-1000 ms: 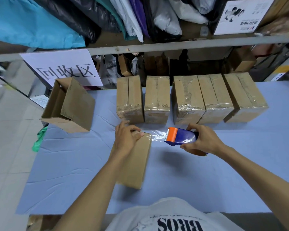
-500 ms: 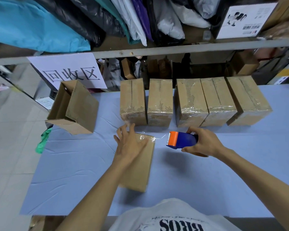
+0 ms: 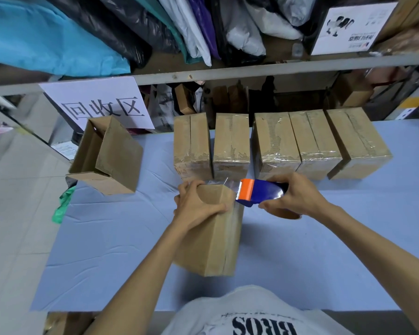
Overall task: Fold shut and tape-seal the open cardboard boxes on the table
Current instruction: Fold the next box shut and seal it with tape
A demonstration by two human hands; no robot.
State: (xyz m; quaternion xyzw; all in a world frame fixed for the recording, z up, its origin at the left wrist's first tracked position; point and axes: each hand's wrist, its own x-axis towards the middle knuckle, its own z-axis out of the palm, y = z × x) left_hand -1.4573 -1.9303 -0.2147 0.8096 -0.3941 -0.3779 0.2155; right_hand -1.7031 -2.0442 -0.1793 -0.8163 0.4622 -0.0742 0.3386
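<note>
At the far left of the table (image 3: 102, 250) an open box (image 3: 111, 158) lies tipped on its side, mouth up and away from the person, well apart from both hands and not yet sealed. Next comes the left hand (image 3: 198, 204), fingers curled over the far end of the box being sealed (image 3: 213, 243) and thumb laid across its top, gripping it. This box has its long axis running from the person out toward the back row, and a shiny strip of clear tape (image 3: 235, 228) runs along its right-hand top edge. Just right of that far corner is the tape dispenser (image 3: 259, 193), its orange mouth touching or nearly touching the box. The right hand (image 3: 298, 197) is wrapped round the dispenser's blue body, fingers closed on it. The next move likely turns on that corner: the dispenser lies right of the left fingers, so tape would go across the short far end (the right hand is the nearer one). The far end face is hidden, and whether the film there is cut I cannot tell. Behind, five sealed boxes (image 3: 358, 141) stand side by side
</note>
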